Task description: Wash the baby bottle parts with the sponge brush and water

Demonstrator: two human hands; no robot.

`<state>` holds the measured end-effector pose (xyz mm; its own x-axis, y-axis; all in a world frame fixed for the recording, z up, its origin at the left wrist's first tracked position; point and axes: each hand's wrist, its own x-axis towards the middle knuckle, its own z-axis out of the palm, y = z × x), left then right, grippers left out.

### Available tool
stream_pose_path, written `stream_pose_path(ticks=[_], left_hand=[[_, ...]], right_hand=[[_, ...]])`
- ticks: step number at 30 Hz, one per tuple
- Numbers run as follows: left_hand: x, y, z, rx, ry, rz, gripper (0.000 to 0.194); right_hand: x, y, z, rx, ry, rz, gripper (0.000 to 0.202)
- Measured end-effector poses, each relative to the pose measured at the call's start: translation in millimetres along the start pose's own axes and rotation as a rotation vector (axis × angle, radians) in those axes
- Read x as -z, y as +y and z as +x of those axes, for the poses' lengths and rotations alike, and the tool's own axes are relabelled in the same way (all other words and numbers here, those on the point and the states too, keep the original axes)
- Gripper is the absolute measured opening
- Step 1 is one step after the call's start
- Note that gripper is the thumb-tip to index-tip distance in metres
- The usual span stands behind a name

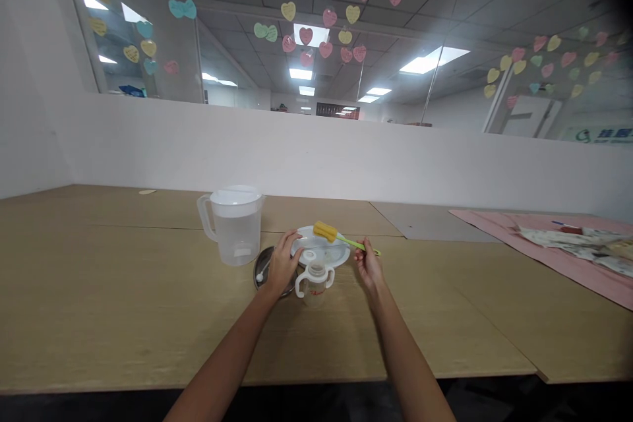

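Fingers of the right hand (pixel 368 265) pinch the sponge brush's (pixel 325 232) thin green handle.

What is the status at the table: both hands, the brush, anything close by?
Right hand pinches green handle of bottle brush, sponge end over white plate. Left hand on plate rim. Handled baby bottle in front; clear pitcher left.
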<state>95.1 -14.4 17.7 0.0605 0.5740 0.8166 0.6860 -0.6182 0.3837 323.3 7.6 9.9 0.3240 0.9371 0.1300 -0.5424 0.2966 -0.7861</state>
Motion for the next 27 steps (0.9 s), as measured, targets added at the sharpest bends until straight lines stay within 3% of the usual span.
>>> stream_pose_path(ticks=[6,10,17,23,27], left_hand=[[-0.7,1,-2,-0.073,-0.104,-0.002,0.027],[-0.6,2,-4,-0.131,-0.145,0.014,0.028],[-0.1,5,-4,-0.135,-0.08,-0.01,0.026],[2.2,4,0,-0.059,0.079,-0.063,0.024],[3.2,2,2,-0.038,0.119,-0.05,0.023]], right_hand=[[-6,-4,-6,-0.127,-0.073,0.074,0.026],[-9,-4,-9,-0.074,-0.079,0.059,0.027],[-6,1,-5,0.001,-0.074,-0.04,0.035],[-5,5,-5,-0.037,-0.152,-0.114,0.037],[-4,6,-5,-0.037,-0.163,-0.112,0.038]])
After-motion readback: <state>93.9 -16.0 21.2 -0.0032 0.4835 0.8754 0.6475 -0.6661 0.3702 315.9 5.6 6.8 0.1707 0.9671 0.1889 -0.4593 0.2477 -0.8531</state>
